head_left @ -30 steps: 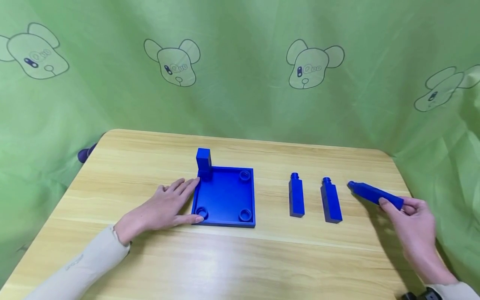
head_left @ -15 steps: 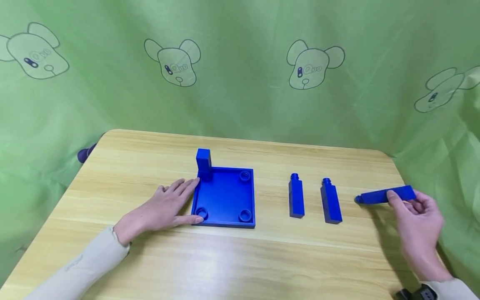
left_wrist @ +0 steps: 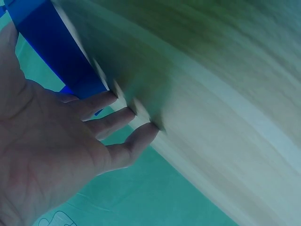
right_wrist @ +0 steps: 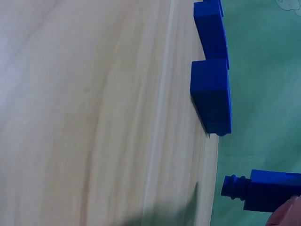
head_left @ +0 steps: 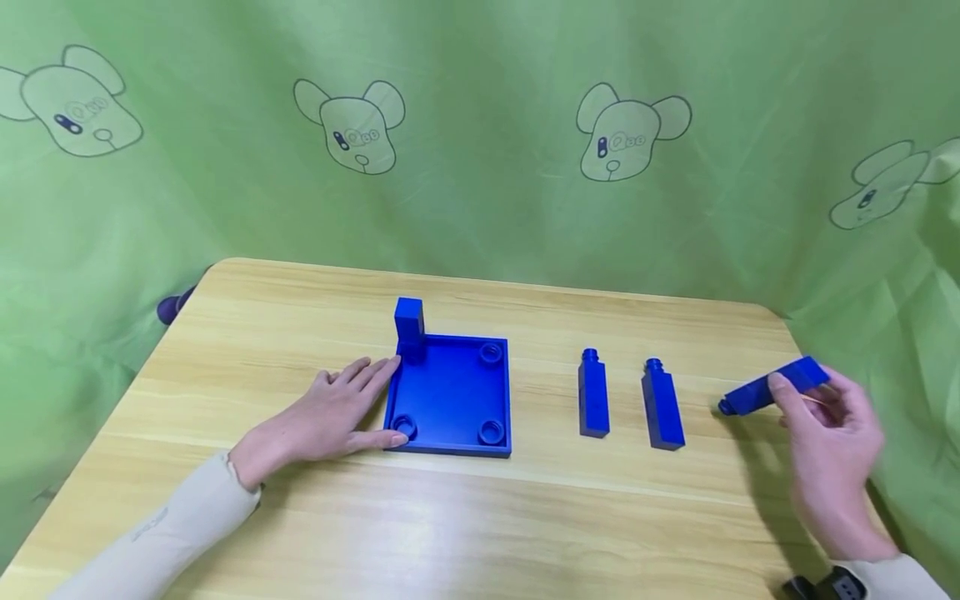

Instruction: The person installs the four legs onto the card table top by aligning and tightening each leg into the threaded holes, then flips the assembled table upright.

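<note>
A square blue tray-like base point(head_left: 450, 392) with a raised rim lies on the table. One blue post point(head_left: 409, 321) stands upright at its far left corner, and round threaded sockets show at the other corners. My left hand point(head_left: 322, 417) rests flat against the base's left side, fingers spread, thumb at the near left corner. At the table's right, my right hand point(head_left: 836, 450) pinches a blue square leg with a threaded end point(head_left: 772, 387) between thumb and fingers. That leg tilts, its threaded tip pointing down and left; the right wrist view shows the threads.
Two more blue legs, a left one point(head_left: 593, 394) and a right one point(head_left: 663, 406), lie between the base and my right hand, threaded ends pointing away. A green curtain point(head_left: 495, 192) hangs behind the wooden table point(head_left: 480, 517).
The leg in my right hand has swung round, its square end rising and its threaded tip turning down and nearer me. My left hand and the base have stayed put.
</note>
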The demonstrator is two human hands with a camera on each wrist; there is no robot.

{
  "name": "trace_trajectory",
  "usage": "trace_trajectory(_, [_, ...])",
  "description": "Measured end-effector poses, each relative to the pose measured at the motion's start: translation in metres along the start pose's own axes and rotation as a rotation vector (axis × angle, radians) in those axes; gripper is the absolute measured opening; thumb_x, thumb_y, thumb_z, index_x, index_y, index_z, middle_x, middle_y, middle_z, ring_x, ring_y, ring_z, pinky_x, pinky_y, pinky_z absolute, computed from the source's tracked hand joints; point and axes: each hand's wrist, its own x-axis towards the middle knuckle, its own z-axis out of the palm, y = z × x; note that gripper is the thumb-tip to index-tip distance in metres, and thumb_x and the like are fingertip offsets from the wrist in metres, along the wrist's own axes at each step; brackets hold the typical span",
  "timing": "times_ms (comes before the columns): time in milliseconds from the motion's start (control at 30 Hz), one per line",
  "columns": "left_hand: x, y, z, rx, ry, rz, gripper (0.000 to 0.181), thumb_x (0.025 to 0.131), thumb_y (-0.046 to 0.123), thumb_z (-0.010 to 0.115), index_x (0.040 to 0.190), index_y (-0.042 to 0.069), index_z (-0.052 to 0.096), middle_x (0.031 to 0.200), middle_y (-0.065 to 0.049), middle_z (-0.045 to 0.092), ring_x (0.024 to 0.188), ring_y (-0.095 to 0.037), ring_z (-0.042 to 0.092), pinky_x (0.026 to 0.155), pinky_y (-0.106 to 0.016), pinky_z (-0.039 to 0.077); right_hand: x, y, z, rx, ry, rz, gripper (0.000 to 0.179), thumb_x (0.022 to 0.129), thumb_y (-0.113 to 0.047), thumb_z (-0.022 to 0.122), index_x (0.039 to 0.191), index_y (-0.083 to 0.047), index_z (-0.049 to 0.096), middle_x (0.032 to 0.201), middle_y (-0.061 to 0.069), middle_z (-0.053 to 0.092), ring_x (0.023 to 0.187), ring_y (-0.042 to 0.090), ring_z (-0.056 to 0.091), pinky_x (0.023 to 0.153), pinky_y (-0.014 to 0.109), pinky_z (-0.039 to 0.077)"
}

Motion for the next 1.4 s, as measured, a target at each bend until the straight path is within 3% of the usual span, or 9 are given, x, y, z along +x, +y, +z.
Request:
trace_trajectory(467, [0.000,-0.001,0.000,0.013,0.010,0.007,0.110,0.101,0.080,0.052,0.176,0.008,0.017,0.175,-0.021,0.031,0.159,-0.050,0.028,0.112,-0.083,0.031,-0.022,-0.006,0.036,-0.045,-0.119,-0.032,0.039,0.090,0.005,0.088,0.127,0.001,0.077,0.101,0.007,0.070,0.073,0.011,0.064,0.064,0.015,0.055])
trace_trajectory(700, [0.001,-0.001,0.000,0.018,0.015,0.011,0.110,0.101,0.081,0.052,0.176,0.008,0.018,0.175,-0.022,0.031,0.159,-0.049,0.028,0.111,-0.083,0.032,-0.032,-0.006,0.055,-0.128,-0.194,0.008,0.037,0.094,-0.003,0.087,0.129,-0.005,0.077,0.108,0.005,0.070,0.081,0.012,0.065,0.067,0.015,0.055])
trace_trajectory(1400, [-0.002,0.000,0.001,0.007,0.019,0.005,0.109,0.101,0.079,0.054,0.176,0.008,0.018,0.175,-0.021,0.031,0.160,-0.048,0.027,0.112,-0.084,0.029,-0.059,-0.004,0.116,-0.179,-0.514,0.019,0.034,0.101,-0.018,0.082,0.132,-0.009,0.072,0.117,0.004,0.067,0.089,0.010,0.071,0.081,0.019,0.058])
